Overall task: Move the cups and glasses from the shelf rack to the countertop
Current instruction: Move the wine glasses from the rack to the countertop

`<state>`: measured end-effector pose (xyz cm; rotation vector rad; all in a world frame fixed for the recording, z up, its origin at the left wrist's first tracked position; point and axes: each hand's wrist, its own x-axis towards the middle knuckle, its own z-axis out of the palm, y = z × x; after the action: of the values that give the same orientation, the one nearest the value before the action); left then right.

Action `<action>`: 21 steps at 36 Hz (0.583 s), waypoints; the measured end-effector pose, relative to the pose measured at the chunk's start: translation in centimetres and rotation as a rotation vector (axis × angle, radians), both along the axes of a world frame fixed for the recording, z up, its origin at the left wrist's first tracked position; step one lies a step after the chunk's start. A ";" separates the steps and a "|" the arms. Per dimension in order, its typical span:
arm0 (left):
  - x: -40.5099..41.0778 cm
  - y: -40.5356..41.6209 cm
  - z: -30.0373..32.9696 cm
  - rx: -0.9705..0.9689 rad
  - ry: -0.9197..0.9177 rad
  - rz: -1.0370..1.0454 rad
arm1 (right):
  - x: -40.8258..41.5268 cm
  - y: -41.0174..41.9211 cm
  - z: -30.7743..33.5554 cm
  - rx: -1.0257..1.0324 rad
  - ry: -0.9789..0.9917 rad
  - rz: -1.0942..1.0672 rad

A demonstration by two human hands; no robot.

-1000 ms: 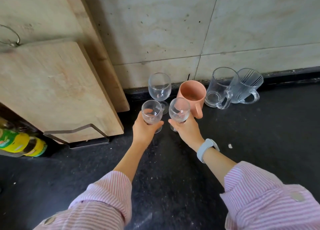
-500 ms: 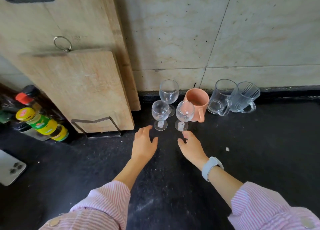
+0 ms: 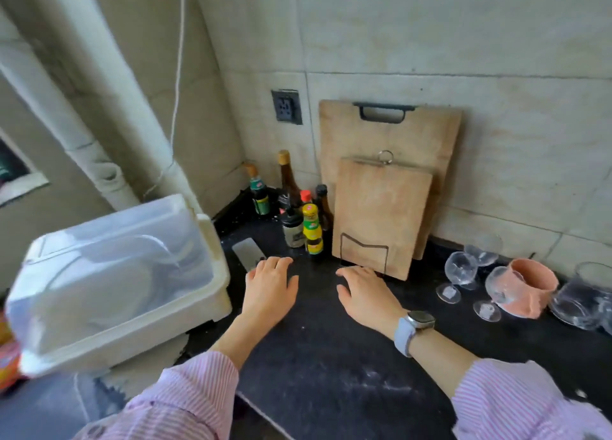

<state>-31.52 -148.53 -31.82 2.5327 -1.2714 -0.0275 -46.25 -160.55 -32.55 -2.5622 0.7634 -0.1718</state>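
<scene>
Three clear wine glasses stand on the black countertop (image 3: 331,373) at the right: one (image 3: 458,269), one behind it by the wall (image 3: 483,249), one nearest me (image 3: 496,285). A pink mug (image 3: 533,285) stands just right of them, and a clear glass mug (image 3: 586,299) sits at the frame's right edge. My left hand (image 3: 270,289) and my right hand (image 3: 366,295) hover palm down over the counter, fingers apart, holding nothing, well left of the glasses. A white dish rack box with a translucent lid (image 3: 116,274) stands at the left; its contents are blurred.
Two wooden cutting boards (image 3: 381,214) lean on the tiled wall in a wire stand. Several sauce bottles (image 3: 311,227) cluster in the corner. A phone (image 3: 248,252) lies on the counter beyond my left hand. A wall socket (image 3: 286,107) and pipes are at the back left.
Both hands let go of the two wine glasses, which now stand on the counter. My view swung left, and both hands moved left, away from the glasses toward the white box.
</scene>
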 end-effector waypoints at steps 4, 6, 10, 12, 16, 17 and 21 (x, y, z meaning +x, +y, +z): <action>2.2 11.5 3.1 -0.058 -0.052 0.154 | 4.6 8.6 3.0 -0.026 -0.053 0.161; 2.5 18.4 4.1 -0.076 -0.073 0.261 | 6.5 14.3 4.1 -0.049 -0.094 0.246; 1.8 33.6 5.7 -0.035 -0.130 0.471 | 9.4 28.0 5.4 -0.030 -0.166 0.438; 0.7 41.2 6.3 0.002 -0.152 0.571 | 10.5 35.1 5.8 -0.033 -0.171 0.555; -2.3 55.5 7.3 0.012 -0.166 0.799 | 11.5 48.4 7.0 0.004 -0.172 0.791; -3.2 58.7 7.5 -0.006 -0.165 0.850 | 11.6 51.4 7.4 0.018 -0.183 0.846; -7.1 69.3 8.2 -0.119 -0.144 0.999 | 11.4 62.0 8.3 0.017 -0.259 1.013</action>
<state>-38.58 -79.27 -23.63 2.7903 0.0691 0.4318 -34.82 -98.54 -24.23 -2.5085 -0.6410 -0.1518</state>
